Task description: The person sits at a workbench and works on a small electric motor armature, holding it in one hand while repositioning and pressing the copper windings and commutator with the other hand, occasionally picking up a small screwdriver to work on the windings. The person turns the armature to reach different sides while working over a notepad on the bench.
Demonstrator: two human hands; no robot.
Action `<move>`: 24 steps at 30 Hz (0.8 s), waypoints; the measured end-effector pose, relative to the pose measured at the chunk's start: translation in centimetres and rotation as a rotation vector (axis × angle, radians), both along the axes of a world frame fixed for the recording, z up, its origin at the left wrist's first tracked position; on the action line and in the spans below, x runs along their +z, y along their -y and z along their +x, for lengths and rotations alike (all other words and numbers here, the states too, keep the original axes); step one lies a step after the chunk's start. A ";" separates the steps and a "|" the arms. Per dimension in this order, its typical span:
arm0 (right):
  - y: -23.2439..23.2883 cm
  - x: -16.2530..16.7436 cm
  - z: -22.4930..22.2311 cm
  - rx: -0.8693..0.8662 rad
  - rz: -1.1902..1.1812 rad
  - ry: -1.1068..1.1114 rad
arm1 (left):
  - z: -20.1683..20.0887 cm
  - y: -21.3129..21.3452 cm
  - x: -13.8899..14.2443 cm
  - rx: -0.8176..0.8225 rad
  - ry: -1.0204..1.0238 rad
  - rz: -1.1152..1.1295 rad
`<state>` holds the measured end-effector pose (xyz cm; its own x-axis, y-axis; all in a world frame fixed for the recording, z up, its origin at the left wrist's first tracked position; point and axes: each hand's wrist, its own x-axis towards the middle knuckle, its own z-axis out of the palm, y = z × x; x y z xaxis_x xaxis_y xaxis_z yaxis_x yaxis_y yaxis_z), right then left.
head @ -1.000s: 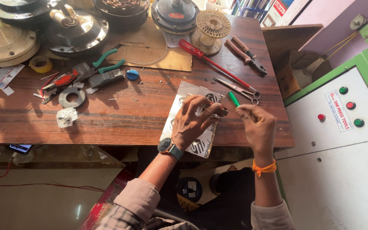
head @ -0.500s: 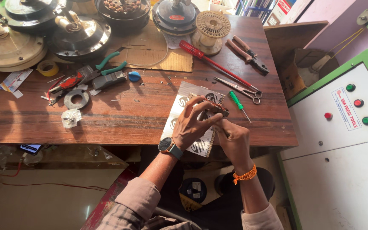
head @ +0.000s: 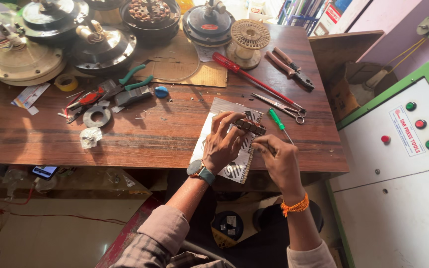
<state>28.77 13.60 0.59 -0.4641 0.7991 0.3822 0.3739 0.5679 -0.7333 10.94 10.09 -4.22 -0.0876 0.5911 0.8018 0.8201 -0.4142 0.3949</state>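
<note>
My left hand (head: 224, 141) grips a small ring-shaped wound motor part (head: 250, 126) and presses it onto a printed silver sheet (head: 239, 161) at the front edge of the wooden table (head: 150, 134). My right hand (head: 278, 161) pinches at the right side of that same part, fingertips touching it. A green-handled screwdriver (head: 277, 120) lies on the table just right of the part, free of either hand. A watch is on my left wrist, an orange thread on my right.
A red-handled screwdriver (head: 234, 65), pliers (head: 289, 67) and scissors (head: 279, 104) lie behind my hands. Several fan motor housings (head: 103, 44) and a wire spool (head: 249, 39) crowd the table's far side. Green-handled pliers (head: 132, 79) and small parts sit left. A white-and-green machine cabinet (head: 398, 164) stands right.
My right hand put down the green-handled screwdriver on the table and moved left to the wound part. My left hand stayed on the part.
</note>
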 end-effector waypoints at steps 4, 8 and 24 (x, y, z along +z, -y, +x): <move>-1.1 1.7 -2.2 -0.007 0.121 0.090 | -0.3 0.1 0.7 0.059 0.068 0.131; -2.1 3.3 -5.0 0.033 0.208 0.117 | -0.6 0.6 1.3 0.030 0.221 0.081; -3.6 5.8 -9.5 0.090 0.095 0.255 | -2.5 1.2 1.2 0.049 0.396 0.097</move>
<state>19.23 17.16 6.41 -0.6221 0.7167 0.3151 0.4845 0.6686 -0.5642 8.48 8.90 -3.00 -0.4268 0.5015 0.7525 0.6324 -0.4293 0.6448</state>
